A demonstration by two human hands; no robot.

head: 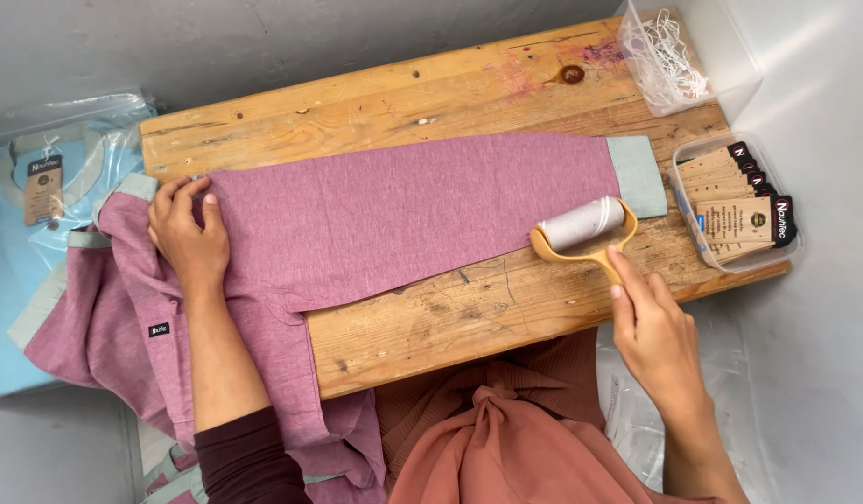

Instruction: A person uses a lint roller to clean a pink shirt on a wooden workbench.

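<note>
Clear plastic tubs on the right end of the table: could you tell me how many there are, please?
2: one tub at the far right corner holds white strings; another tub nearer the right hand holds cardboard tags.

Lower body of pink shirt [357, 215] draped off the left table [403, 93] edge, hem lost at the bottom of the frame. Shirt collar area partly covered by left hand [189, 233]. Handle of lint roller [581, 229] hidden inside right hand [655, 331]; grip not readable beyond fingers wrapped round it. Right forearm cut by bottom edge, lower right. Clear bin [683, 56] at upper right clipped by top edge; white tangle inside too fine to identify. Stack of card tags [735, 210] in right-hand tray overlapping, count not determinable. Bagged blue garment [39, 187] at far left cut by left edge, blurred under glossy plastic.
</note>
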